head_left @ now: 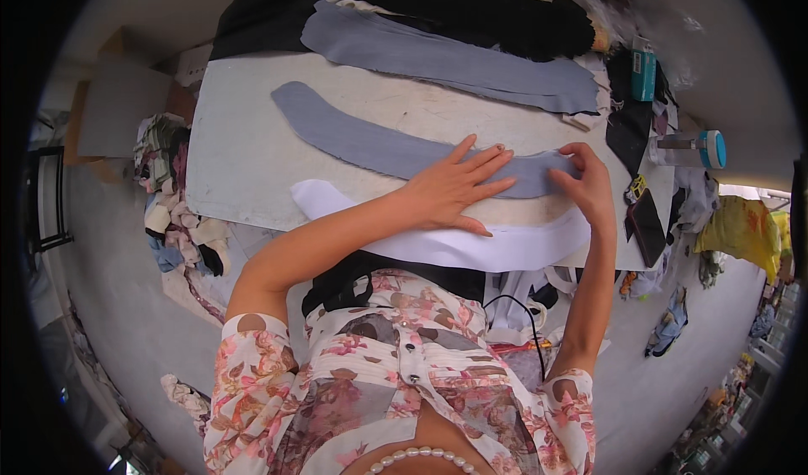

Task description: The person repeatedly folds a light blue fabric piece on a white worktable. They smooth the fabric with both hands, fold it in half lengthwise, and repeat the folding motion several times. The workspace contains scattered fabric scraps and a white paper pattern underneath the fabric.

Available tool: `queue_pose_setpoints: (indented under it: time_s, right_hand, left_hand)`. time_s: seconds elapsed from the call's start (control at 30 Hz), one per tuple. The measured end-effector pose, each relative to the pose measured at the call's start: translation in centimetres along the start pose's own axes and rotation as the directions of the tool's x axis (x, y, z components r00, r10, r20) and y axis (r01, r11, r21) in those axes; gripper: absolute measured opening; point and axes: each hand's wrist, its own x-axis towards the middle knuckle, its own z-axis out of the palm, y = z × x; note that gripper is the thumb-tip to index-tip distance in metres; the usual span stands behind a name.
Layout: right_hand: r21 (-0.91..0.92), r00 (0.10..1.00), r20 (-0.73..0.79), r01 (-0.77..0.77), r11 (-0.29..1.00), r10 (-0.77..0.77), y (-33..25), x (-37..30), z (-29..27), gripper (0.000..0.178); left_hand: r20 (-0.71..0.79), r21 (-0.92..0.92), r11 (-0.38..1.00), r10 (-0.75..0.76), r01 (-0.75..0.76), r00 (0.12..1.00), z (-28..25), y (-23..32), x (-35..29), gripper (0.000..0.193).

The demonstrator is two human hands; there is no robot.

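Observation:
A curved grey-blue fabric strip (362, 145) lies across the pale table, its narrow end to the left. My left hand (454, 187) rests flat on it right of the middle, fingers spread, the thumb reaching down over the white strip. At the strip's right end is my right hand (587, 180), thumb and forefinger bent and apart, their tips touching the cloth near its edge. Nearer to me lies a curved white strip (497, 248), along the table's front edge and partly under my left forearm. Farther back, a stack of grey-blue cut pieces (454, 63) lies beside black cloth (471, 8).
On the table's right side are a dark phone (646, 229), a small yellow item (635, 189), a teal box (643, 73) and a clear container with a blue lid (711, 149). Fabric scraps (185, 231) hang or pile at the left. A yellow bag (741, 235) stands at right.

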Motion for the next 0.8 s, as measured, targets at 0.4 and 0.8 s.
queue_pose_setpoints:
  time_s: [0.4, 0.8]
  right_hand:
    - [-0.090, 0.983, -0.171, 0.045, 0.995, -0.060, 1.8, -0.2, 0.4, 0.038]
    - [0.358, 0.986, -0.005, -0.151, 0.921, 0.164, 1.5, 2.1, 1.1, 0.032]
  left_hand:
    - [-0.007, 0.023, 1.000, 0.004, -0.004, 1.000, 0.1, 0.0, -0.1, 0.088]
    - [-0.088, -0.007, 0.999, 0.034, -0.035, 0.996, 0.4, -0.2, 0.2, 0.083]
